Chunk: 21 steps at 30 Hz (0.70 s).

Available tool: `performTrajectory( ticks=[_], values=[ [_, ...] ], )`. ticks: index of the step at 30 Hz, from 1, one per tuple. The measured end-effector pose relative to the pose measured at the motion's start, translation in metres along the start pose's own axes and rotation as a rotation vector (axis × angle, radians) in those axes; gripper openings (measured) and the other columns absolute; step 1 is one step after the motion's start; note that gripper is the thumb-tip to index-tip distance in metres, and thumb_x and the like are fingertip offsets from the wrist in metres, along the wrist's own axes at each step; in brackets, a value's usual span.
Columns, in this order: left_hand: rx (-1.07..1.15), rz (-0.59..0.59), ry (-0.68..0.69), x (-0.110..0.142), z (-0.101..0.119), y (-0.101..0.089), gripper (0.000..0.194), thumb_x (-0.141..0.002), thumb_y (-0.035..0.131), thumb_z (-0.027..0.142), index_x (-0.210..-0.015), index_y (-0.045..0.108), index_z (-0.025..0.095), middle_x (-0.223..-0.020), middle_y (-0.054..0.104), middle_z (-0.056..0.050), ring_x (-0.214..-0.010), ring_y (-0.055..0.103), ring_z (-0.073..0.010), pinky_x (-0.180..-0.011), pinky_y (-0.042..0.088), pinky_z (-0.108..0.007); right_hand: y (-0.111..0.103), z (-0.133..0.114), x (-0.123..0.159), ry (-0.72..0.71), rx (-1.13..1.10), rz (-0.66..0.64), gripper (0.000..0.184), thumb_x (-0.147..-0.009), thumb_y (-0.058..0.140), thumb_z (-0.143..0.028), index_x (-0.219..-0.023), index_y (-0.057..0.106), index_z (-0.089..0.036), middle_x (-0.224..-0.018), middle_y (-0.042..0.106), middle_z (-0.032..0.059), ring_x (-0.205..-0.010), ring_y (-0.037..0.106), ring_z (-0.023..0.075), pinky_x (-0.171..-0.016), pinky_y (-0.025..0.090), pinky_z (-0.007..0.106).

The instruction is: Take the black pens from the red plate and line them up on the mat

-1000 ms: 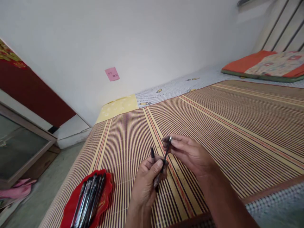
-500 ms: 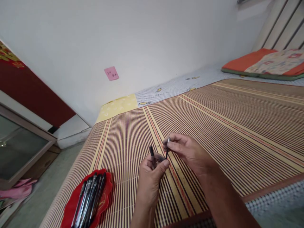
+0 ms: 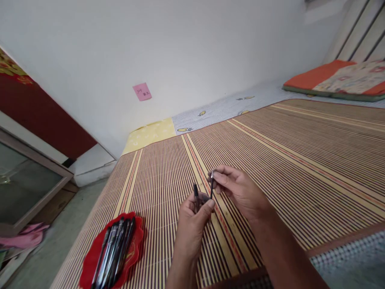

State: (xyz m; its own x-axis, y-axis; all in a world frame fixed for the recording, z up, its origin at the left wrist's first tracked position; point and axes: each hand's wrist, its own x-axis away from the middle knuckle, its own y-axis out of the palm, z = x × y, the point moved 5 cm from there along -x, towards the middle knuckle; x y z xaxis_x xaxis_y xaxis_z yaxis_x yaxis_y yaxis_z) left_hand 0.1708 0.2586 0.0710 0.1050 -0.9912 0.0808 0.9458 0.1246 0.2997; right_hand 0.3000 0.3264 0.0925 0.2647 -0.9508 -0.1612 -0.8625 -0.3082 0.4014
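Above the striped mat, my left hand (image 3: 192, 216) is closed around a short black pen-like tube (image 3: 196, 192) that stands up between its fingers. Its thumb and a finger also pinch the lower end of a thin dark rod (image 3: 211, 190). At the rod's pale, silvery top, my right hand (image 3: 234, 186) holds it between thumb and fingertips. The rod is nearly upright and spans both hands; its exact kind is too small to make out. To the left, several black, shiny pen-like sticks (image 3: 112, 253) lie side by side on a red scalloped plate (image 3: 88, 257).
The striped mat (image 3: 156, 180) covers the bed, with a checked sheet (image 3: 216, 112) and yellow cloth (image 3: 150, 134) along the wall. An orange patterned cushion (image 3: 325, 76) lies at the far right. A glass-panelled cabinet (image 3: 30, 180) stands at left.
My right fingers have shifted slightly on the rod's top, showing more of its silvery end. Both hands stay nearly in place; the view has moved a little.
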Motion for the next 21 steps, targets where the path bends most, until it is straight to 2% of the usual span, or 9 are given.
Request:
performTrajectory(
  ticks=[3, 6, 12, 16, 21],
  values=[
    [-0.034, -0.033, 0.018, 0.002, 0.003, 0.004, 0.024, -0.082, 0.078, 0.038, -0.091, 0.069, 0.017, -0.072, 0.057, 0.002, -0.057, 0.045, -0.0063, -0.051, 0.035, -0.017, 0.006, -0.002, 0.001, 0.007, 0.026, -0.016, 0.021, -0.081, 0.077, -0.037, -0.084, 0.070, -0.018, -0.069, 0.063, -0.0016, -0.061, 0.054, 0.0096, -0.061, 0.043, 0.024],
    [-0.022, 0.010, 0.059, 0.002, 0.004, 0.004, 0.028, -0.085, 0.075, 0.042, -0.097, 0.069, 0.017, -0.066, 0.052, 0.004, -0.051, 0.037, -0.0058, -0.044, 0.027, -0.017, 0.014, 0.000, 0.003, 0.024, 0.052, -0.028, 0.020, -0.079, 0.077, -0.036, -0.080, 0.069, -0.018, -0.067, 0.061, -0.0028, -0.062, 0.054, 0.0100, -0.062, 0.044, 0.025],
    [0.081, 0.117, 0.139, -0.001, 0.002, -0.007, 0.026, -0.083, 0.079, 0.036, -0.097, 0.068, 0.017, -0.068, 0.054, 0.005, -0.057, 0.047, -0.0052, -0.054, 0.039, -0.015, 0.023, 0.007, 0.002, 0.025, 0.120, 0.025, 0.024, -0.075, 0.079, -0.040, -0.082, 0.071, -0.018, -0.078, 0.065, -0.0001, -0.076, 0.060, 0.0140, -0.074, 0.049, 0.029],
    [0.128, 0.113, 0.134, -0.001, 0.003, -0.008, 0.031, -0.082, 0.079, 0.036, -0.103, 0.067, 0.016, -0.063, 0.051, 0.006, -0.053, 0.045, -0.0046, -0.051, 0.036, -0.015, 0.026, 0.010, 0.001, 0.043, 0.120, -0.019, 0.024, -0.077, 0.078, -0.041, -0.080, 0.070, -0.018, -0.079, 0.068, 0.0010, -0.078, 0.063, 0.0153, -0.077, 0.050, 0.030],
    [0.223, 0.112, 0.116, -0.004, 0.006, -0.007, 0.028, -0.081, 0.080, 0.037, -0.086, 0.063, 0.015, -0.054, 0.045, 0.009, -0.048, 0.035, -0.0045, -0.049, 0.031, -0.018, 0.034, 0.014, 0.002, 0.028, 0.132, -0.096, 0.018, -0.079, 0.075, -0.036, -0.080, 0.071, -0.019, -0.080, 0.070, 0.0020, -0.080, 0.064, 0.0158, -0.077, 0.051, 0.030]
  ],
)
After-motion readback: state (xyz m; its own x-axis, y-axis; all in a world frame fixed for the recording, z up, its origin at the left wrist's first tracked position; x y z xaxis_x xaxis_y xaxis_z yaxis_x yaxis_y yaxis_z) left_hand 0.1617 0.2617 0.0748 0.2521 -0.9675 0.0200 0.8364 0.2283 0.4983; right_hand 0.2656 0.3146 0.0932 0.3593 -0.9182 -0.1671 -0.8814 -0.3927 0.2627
